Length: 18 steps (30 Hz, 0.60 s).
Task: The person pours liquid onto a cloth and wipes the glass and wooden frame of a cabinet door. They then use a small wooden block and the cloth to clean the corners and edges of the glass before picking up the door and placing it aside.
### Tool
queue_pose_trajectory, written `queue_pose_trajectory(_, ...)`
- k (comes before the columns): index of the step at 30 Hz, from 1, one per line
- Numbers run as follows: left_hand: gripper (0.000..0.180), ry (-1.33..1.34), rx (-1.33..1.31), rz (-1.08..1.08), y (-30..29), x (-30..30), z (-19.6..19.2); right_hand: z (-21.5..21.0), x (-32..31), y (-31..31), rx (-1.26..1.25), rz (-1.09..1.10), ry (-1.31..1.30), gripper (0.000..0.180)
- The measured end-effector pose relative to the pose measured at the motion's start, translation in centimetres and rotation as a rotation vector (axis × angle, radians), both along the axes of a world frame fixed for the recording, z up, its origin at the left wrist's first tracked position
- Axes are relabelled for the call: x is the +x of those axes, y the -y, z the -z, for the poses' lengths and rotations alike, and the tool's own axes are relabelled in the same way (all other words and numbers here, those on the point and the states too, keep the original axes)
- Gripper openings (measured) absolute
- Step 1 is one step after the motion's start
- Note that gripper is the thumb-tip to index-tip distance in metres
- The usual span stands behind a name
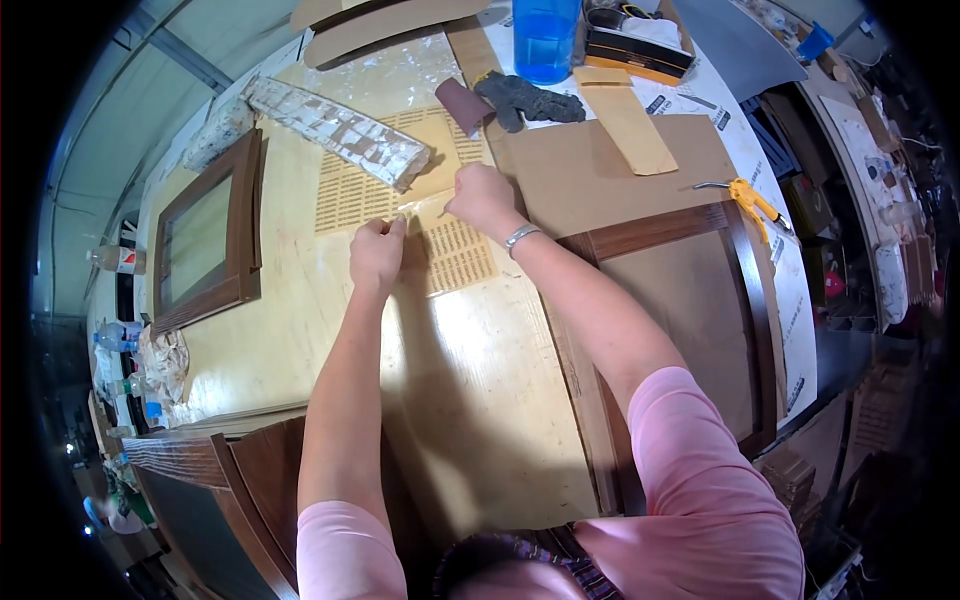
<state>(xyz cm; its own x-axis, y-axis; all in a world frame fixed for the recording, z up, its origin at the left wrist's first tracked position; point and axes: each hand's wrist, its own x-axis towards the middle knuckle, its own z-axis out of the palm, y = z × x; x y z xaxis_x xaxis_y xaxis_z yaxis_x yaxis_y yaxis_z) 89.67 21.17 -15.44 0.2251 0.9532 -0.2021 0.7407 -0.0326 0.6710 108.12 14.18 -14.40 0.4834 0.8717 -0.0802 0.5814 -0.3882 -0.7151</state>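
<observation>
A tan paper sheet printed with rows of dark marks [450, 255] lies on the pale wooden board, a plainer, shinier strip showing between my hands. My left hand [377, 257] is closed in a pinch at the sheet's near left part. My right hand [486, 198], a metal band at its wrist, is also closed, fingertips pinching by the sheet's right side. What lies inside the fingers is mostly hidden. Just beyond my hands is a paint-spattered whitish strip [340, 130]. A rolled brown piece of abrasive-looking paper [462, 106] and a dark glove [530, 101] lie past my right hand.
Left stands a brown framed glass panel [208, 232]; a larger brown framed panel [690, 300] lies right. A blue container [546, 45], an open box [638, 45], a tan paper strip [628, 122] and a yellow air gun [755, 203] are at the far right. Bottles [118, 259] line the left edge.
</observation>
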Motion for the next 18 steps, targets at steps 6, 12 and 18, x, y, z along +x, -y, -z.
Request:
queue_pose_trajectory(6, 0.044, -0.234, 0.089, 0.062, 2.1, 2.2, -3.5, -0.4, -0.1, 0.2, -0.002, -0.011, 0.033, 0.015)
queue_pose_trajectory(12, 0.055, -0.4, 0.108, 0.079, 2.5, 4.1, -3.8, -0.4, -0.3, 0.0, 0.023, -0.026, 0.068, 0.015)
queue_pose_trajectory(18, 0.062, -0.449, 0.108, 0.097, 2.7, 4.7, -3.5, -0.1, 0.0, 0.2, 0.041, -0.032, 0.067, 0.016)
